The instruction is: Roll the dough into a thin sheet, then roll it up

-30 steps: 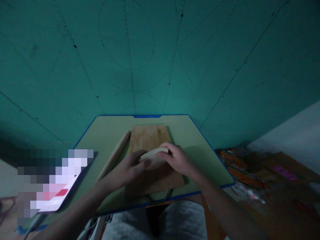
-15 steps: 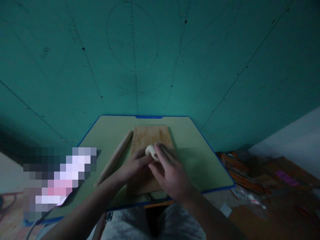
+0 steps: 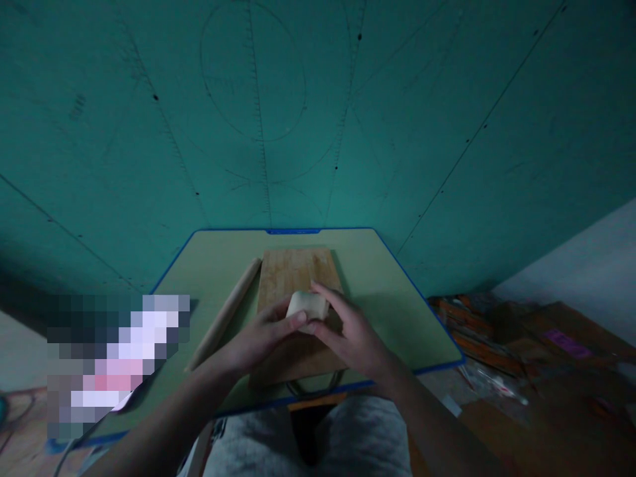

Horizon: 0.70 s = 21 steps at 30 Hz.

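Observation:
A small pale lump of dough [image 3: 307,303] is held between both hands, over the wooden cutting board [image 3: 298,265]. My left hand [image 3: 268,331] grips its left side, the thumb pressed along the front. From the right, my right hand [image 3: 348,324] closes on it, with thumb in front and fingers behind. The dough looks like a short, rounded block; its underside is hidden, so I cannot tell whether it touches the board. A wooden rolling pin [image 3: 226,311] lies slanted on the table, just left of the board.
The pale table [image 3: 397,318] has a blue rim and stands against a green wall [image 3: 318,132] with drawn lines. A blurred-out object [image 3: 129,351] covers the table's left side. Cardboard [image 3: 561,331] and orange pieces [image 3: 472,331] lie on the floor at right.
The dough has gone from a curled, folded shape to a wider block. My right hand has shifted right and opened out around it. The view has shifted slightly.

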### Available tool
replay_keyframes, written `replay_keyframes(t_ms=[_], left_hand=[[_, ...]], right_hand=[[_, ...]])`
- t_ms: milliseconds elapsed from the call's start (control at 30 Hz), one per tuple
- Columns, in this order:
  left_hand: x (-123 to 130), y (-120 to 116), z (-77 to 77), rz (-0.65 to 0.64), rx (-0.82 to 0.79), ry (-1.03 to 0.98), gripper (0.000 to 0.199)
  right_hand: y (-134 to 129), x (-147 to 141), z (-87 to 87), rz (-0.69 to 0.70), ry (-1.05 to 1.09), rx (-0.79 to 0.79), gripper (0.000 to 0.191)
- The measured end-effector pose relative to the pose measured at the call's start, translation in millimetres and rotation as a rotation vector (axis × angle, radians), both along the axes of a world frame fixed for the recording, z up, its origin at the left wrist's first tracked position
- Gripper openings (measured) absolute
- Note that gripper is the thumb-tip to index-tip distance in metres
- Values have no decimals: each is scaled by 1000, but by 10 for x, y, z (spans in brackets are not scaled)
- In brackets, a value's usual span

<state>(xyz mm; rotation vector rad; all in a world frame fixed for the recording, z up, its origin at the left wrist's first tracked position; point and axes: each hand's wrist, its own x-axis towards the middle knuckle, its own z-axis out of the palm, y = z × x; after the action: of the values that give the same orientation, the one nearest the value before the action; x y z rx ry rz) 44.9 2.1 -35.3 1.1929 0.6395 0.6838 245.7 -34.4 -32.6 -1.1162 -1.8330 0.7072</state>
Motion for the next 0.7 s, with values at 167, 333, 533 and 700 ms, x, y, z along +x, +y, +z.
replay_keyframes(t_ms=[167,333,533,700], left_hand=[[-5,27,-32,76,26,134,61],[3,55,19,204,348,572,51],[-262,75,132,253,968,1221,39],[-827,102,142,402,823,1550,57]], right_hand=[[65,16,-62,28,56,-104,45],[171,29,-125,24,0,-251,37],[188,32,-162,10,-277,-66,38],[108,-72,-215,75,-302,83,51]])
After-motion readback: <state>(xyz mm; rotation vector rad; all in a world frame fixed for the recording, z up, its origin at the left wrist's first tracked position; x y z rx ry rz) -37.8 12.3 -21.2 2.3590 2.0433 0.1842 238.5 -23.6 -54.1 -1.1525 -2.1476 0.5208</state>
